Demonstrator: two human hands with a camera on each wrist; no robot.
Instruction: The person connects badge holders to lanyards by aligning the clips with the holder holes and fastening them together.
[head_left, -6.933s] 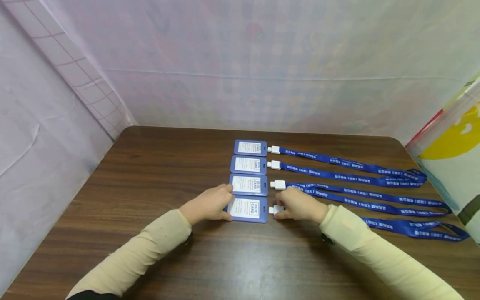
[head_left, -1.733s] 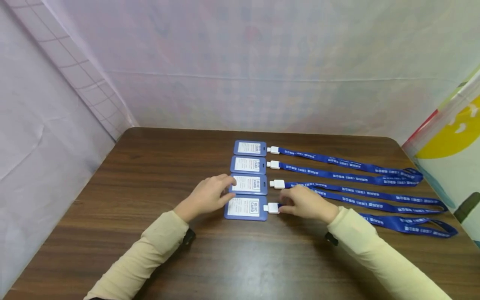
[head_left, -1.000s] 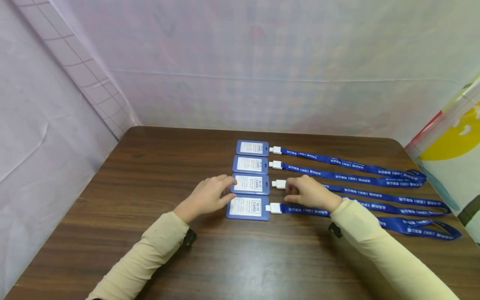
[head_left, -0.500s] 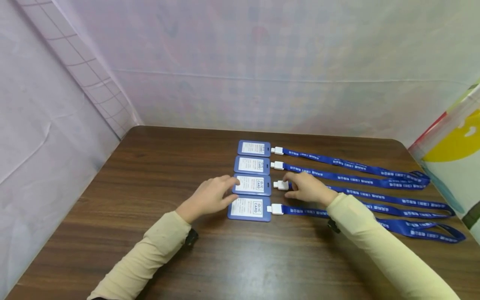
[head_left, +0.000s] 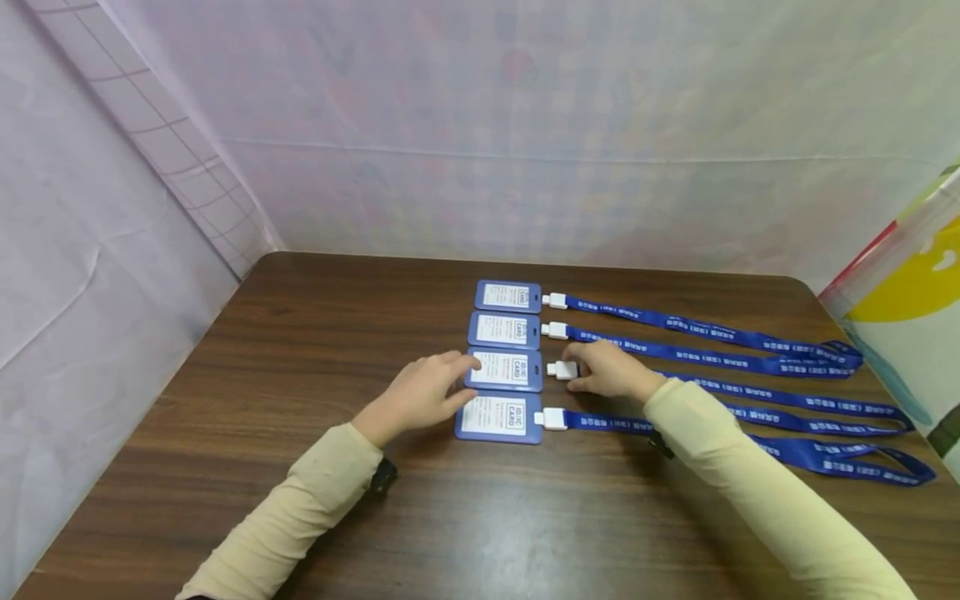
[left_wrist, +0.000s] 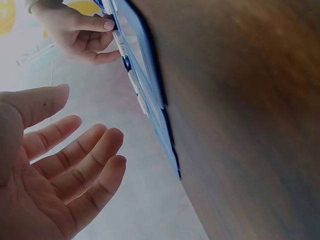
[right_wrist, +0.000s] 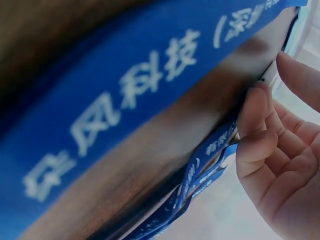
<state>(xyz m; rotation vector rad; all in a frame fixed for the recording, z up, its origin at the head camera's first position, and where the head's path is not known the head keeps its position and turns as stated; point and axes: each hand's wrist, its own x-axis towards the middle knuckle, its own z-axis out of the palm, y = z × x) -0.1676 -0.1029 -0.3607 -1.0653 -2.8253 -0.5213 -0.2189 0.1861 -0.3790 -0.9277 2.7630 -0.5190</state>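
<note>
Several blue ID badge holders with white cards lie in a column. My left hand [head_left: 420,390] hovers at the left ends of the two nearest, the front badge holder [head_left: 498,417] and the one behind it [head_left: 504,370]. In the left wrist view its fingers [left_wrist: 95,160] are loosely bent, apart from the holders. My right hand [head_left: 611,371] pinches the white clip [head_left: 563,370] of the second lanyard from the front between thumb and fingers. That clip is just right of its holder's slot. The front lanyard's clip [head_left: 553,418] touches or overlaps its holder's slotted end.
Two farther badge holders [head_left: 505,330] lie behind, each with a white clip [head_left: 555,331] a little to its right. Blue printed lanyard straps [head_left: 750,361] run rightward across the brown wooden table [head_left: 337,333]. White cloth [head_left: 480,150] hangs behind the table.
My right hand has left the front lanyard's clip, which moved left against its holder. It has shifted back to the second clip and closed on it. My left hand lifted slightly off the front holder.
</note>
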